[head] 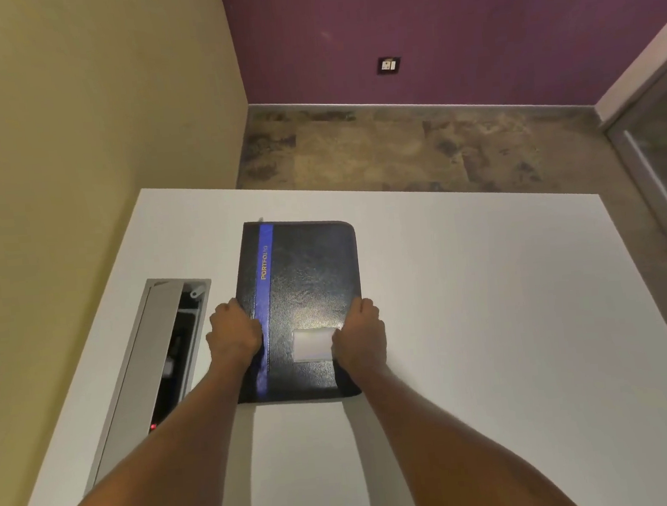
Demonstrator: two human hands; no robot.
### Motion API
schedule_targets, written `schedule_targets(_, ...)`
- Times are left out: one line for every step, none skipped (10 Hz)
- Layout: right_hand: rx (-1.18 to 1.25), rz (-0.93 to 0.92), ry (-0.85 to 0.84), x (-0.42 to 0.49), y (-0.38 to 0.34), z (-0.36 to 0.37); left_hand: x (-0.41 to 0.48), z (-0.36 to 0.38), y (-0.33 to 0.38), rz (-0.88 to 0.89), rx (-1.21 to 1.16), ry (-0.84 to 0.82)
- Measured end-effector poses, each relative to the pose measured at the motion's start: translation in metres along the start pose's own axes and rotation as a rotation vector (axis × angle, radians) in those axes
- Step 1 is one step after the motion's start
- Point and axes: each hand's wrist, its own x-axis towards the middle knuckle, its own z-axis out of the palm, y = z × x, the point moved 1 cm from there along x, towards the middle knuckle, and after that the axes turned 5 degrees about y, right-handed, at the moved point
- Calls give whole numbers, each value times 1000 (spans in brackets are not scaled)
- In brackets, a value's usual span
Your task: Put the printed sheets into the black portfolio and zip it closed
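Observation:
The black portfolio (306, 283) lies shut and flat on the white table (491, 319), with a blue stripe along its left side and a small clear card window near its lower right. My left hand (232, 334) grips the portfolio's left edge by the spine. My right hand (361, 337) holds its right edge, with the thumb on the cover beside the card window. No printed sheets are in sight. A small zip pull sticks out at the top left corner (260, 220).
An open cable tray (164, 360) with a grey flap is set into the table to the left of the portfolio, a red light glowing inside. The yellow wall runs along the table's left side. Brown floor lies beyond the far edge.

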Motion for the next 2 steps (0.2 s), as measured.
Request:
schedule_targets(9,-118,13,-23,-4,-12,-27,-1,5,206,63,48)
schedule_targets(18,-190,24,-43,0,-12,-56,12,3,303,178,20)
